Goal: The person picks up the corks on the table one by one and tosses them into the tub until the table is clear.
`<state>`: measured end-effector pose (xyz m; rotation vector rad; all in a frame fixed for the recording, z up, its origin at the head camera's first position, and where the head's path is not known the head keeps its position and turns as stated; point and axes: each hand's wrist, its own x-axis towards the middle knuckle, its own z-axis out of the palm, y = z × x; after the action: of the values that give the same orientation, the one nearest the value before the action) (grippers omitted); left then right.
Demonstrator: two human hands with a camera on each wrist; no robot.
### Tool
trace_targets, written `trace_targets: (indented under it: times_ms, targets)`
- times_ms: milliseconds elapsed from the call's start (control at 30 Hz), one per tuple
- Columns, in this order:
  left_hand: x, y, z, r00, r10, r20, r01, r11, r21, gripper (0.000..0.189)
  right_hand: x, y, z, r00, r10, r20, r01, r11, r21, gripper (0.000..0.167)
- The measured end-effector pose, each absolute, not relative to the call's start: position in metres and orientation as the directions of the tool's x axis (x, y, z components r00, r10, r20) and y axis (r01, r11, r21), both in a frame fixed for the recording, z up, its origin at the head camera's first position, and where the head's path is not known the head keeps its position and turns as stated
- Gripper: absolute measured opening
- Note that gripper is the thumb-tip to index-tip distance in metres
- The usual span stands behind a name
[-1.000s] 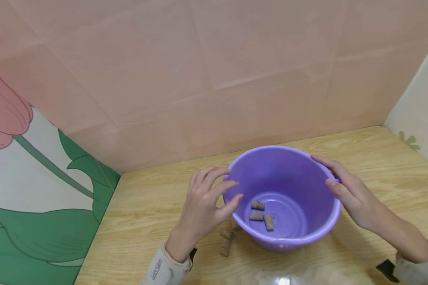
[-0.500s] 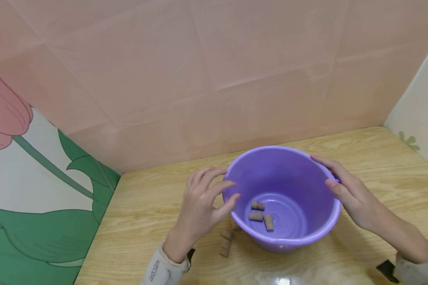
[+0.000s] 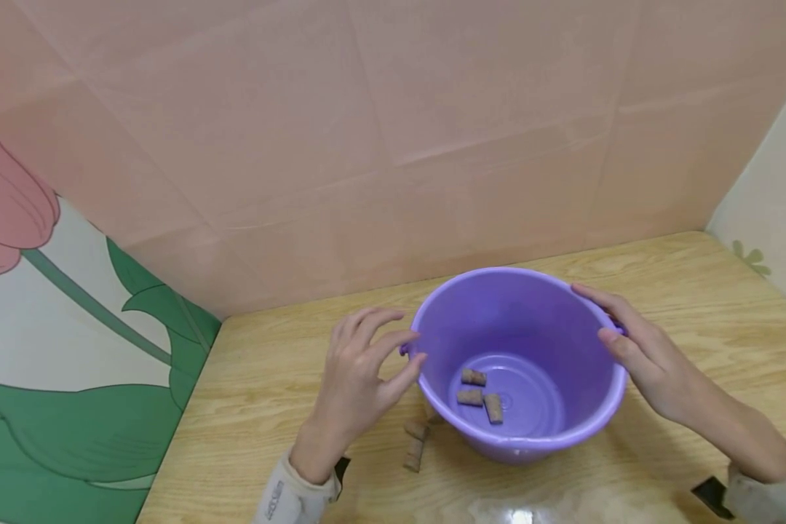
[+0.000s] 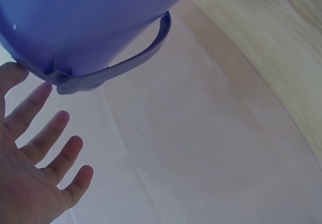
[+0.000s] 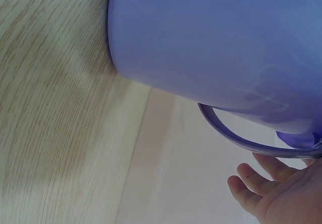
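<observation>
A purple bucket (image 3: 527, 442) stands upright on the table, its inside facing me in the head view. Three corks (image 3: 493, 409) lie on its floor. My left hand (image 3: 356, 367) is at the left rim, fingers spread and thumb apart; in the left wrist view its fingertips come close to the bucket's handle (image 4: 121, 69) where it joins the rim. At the opposite rim, my right hand (image 3: 648, 367) rests with its thumb over the edge and index finger stretched along the outside. Its other fingers (image 5: 246, 194) spread loosely below the handle in the right wrist view.
More corks (image 3: 415, 453) lie on the wooden table (image 3: 255, 407) left of the bucket, one partly hidden against its base. A pink covering (image 3: 301, 182) rises behind the table. A flower-printed panel (image 3: 105, 342) borders the left side, a pale wall (image 3: 773, 189) the right.
My left hand has drawn back to the left from the rim, uncovering the handle's left joint. The right hand, bucket and corks stay where they were.
</observation>
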<state>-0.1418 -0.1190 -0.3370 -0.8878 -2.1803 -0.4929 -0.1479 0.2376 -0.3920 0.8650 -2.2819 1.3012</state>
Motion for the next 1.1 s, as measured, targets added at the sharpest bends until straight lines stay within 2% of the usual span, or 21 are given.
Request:
trace_targets:
  times_ms: [1100]
  targets:
    - [-0.137,-0.145,-0.355,-0.598,0.397,0.696,0.646,0.753,0.126,0.025,-0.148,0.237,-0.392,-0.749,-0.316,0.583,-0.663,0.380,-0.645,0.055]
